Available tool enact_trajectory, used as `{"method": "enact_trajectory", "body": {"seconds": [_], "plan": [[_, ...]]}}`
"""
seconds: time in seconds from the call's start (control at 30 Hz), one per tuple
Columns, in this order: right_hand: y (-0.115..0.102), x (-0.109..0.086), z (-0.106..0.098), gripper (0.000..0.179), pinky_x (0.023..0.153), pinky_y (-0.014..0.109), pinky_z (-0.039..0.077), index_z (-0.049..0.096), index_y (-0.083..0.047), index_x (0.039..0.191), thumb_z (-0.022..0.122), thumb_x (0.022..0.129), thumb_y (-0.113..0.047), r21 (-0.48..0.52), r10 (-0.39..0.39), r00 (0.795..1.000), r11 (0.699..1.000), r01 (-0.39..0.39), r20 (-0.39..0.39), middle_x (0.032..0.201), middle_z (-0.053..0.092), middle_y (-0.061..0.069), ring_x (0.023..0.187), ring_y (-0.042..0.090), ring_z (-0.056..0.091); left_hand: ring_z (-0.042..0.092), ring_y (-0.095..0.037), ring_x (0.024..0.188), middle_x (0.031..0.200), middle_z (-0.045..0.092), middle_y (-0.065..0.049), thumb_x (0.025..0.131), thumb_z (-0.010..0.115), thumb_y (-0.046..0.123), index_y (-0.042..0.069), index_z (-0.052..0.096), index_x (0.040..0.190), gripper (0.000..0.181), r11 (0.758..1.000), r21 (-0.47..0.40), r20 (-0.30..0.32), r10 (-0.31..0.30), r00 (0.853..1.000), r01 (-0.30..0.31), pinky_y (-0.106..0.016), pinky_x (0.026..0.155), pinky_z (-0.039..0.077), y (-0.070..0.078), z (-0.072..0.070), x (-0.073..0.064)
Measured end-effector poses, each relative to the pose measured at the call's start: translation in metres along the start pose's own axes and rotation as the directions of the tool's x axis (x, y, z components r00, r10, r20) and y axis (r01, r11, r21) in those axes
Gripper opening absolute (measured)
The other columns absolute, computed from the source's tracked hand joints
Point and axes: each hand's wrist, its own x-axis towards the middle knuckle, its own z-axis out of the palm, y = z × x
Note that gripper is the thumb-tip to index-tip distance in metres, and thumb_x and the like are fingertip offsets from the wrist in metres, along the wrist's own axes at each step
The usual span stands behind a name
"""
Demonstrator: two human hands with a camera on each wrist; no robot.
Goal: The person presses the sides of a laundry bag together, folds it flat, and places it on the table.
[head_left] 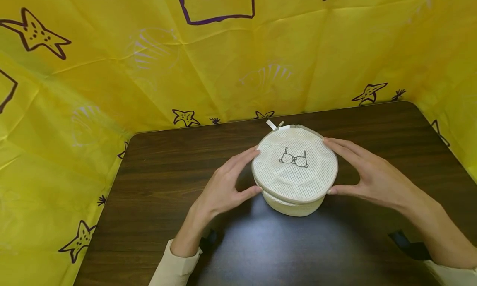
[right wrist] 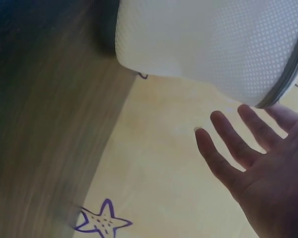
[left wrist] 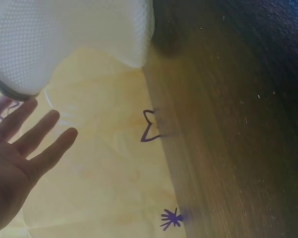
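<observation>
A round white mesh bra wash bag with a grey zipped rim stands upright on the dark wooden table. A bra outline is printed on its top, and a white tag sticks up from its far edge. My left hand touches the left of the rim with thumb and fingertips. On the opposite side my right hand touches the rim in the same way. In both wrist views the fingers reach up spread and mostly straight by the zipped edge, with the mesh wall above them. Whatever is inside the bag is hidden.
Behind the dark table hangs a yellow cloth printed with starfish and shells. It also falls along the left and right sides. Dark straps show near the wrists.
</observation>
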Motion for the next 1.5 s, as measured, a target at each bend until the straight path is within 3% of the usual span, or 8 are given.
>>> {"method": "enact_trajectory", "body": {"seconds": [0.2, 0.47, 0.53, 0.7, 0.73, 0.93, 1.2, 1.5], "plan": [[0.005, 0.0, 0.004, 0.117, 0.1, 0.003, 0.023, 0.035, -0.019, 0.156, 0.096, 0.058, -0.037, 0.005, -0.046, 0.999, 0.999, 0.046, -0.017, 0.155, 0.038, -0.003, 0.132, 0.016, 0.046, 0.037, -0.014, 0.141, 0.157, 0.036, 0.005, 0.086, 0.074, 0.048, 0.023, 0.037, 0.154, 0.081, 1.0, 0.018, 0.004, -0.018, 1.0, 0.018, -0.042, 0.111, 0.037, 0.001, 0.001, 0.001], [0.005, 0.001, 0.006, 0.118, 0.102, 0.006, 0.025, 0.035, -0.02, 0.156, 0.097, 0.055, -0.033, -0.003, -0.043, 0.999, 0.999, 0.043, -0.026, 0.155, 0.039, -0.003, 0.133, 0.018, 0.046, 0.039, -0.016, 0.141, 0.157, 0.037, 0.004, 0.086, 0.073, 0.049, 0.023, 0.038, 0.153, 0.08, 0.999, 0.023, 0.012, -0.03, 0.999, 0.03, -0.044, 0.11, 0.039, 0.001, 0.001, 0.001], [0.005, 0.0, 0.006, 0.117, 0.104, 0.012, 0.031, 0.036, -0.02, 0.156, 0.096, 0.056, -0.035, 0.002, -0.042, 0.999, 0.999, 0.043, -0.027, 0.155, 0.04, -0.002, 0.133, 0.02, 0.047, 0.039, -0.016, 0.141, 0.157, 0.037, 0.005, 0.086, 0.073, 0.05, 0.024, 0.038, 0.153, 0.08, 0.999, 0.025, 0.013, -0.032, 0.999, 0.032, -0.044, 0.11, 0.039, 0.001, 0.001, 0.001], [0.006, 0.0, 0.007, 0.116, 0.105, 0.009, 0.028, 0.036, -0.018, 0.155, 0.094, 0.057, -0.037, 0.027, -0.053, 0.997, 0.998, 0.054, -0.048, 0.153, 0.043, 0.003, 0.13, 0.027, 0.05, 0.039, -0.016, 0.141, 0.157, 0.036, 0.007, 0.087, 0.071, 0.054, 0.025, 0.038, 0.153, 0.08, 0.999, 0.034, 0.023, -0.042, 0.999, 0.041, -0.045, 0.11, 0.039, 0.0, 0.002, 0.002], [0.006, 0.0, 0.008, 0.116, 0.104, 0.005, 0.022, 0.036, -0.018, 0.155, 0.094, 0.057, -0.037, 0.036, -0.056, 0.997, 0.998, 0.058, -0.056, 0.153, 0.043, 0.004, 0.13, 0.027, 0.05, 0.039, -0.016, 0.141, 0.157, 0.036, 0.007, 0.087, 0.07, 0.054, 0.025, 0.038, 0.153, 0.08, 0.998, 0.035, 0.027, -0.047, 0.999, 0.046, -0.045, 0.109, 0.039, -0.001, 0.003, 0.002], [0.01, 0.0, 0.015, 0.117, 0.104, 0.004, 0.021, 0.037, -0.015, 0.155, 0.096, 0.054, -0.027, 0.08, -0.069, 0.995, 0.994, 0.075, -0.072, 0.151, 0.045, 0.009, 0.133, 0.02, 0.047, 0.038, -0.016, 0.141, 0.158, 0.035, 0.008, 0.087, 0.069, 0.056, 0.027, 0.037, 0.154, 0.08, 0.996, 0.039, 0.047, -0.076, 0.996, 0.074, -0.047, 0.109, 0.039, -0.001, 0.004, 0.001], [0.012, 0.001, 0.018, 0.118, 0.103, 0.004, 0.022, 0.038, -0.015, 0.154, 0.097, 0.052, -0.023, 0.103, -0.054, 0.996, 0.993, 0.061, -0.071, 0.15, 0.047, 0.009, 0.131, 0.022, 0.049, 0.041, -0.017, 0.14, 0.157, 0.037, 0.009, 0.086, 0.069, 0.059, 0.029, 0.039, 0.153, 0.079, 0.995, 0.052, 0.047, -0.089, 0.995, 0.087, -0.051, 0.107, 0.04, -0.001, 0.004, 0.001], [0.012, 0.002, 0.019, 0.117, 0.104, 0.005, 0.023, 0.041, -0.016, 0.153, 0.098, 0.051, -0.022, 0.155, -0.024, 0.997, 0.987, 0.035, -0.075, 0.148, 0.049, 0.009, 0.134, 0.008, 0.043, 0.044, -0.018, 0.137, 0.155, 0.04, 0.008, 0.083, 0.07, 0.061, 0.029, 0.042, 0.151, 0.08, 0.994, 0.078, 0.037, -0.085, 0.996, 0.082, -0.051, 0.105, 0.042, -0.002, 0.004, 0.003]]}}
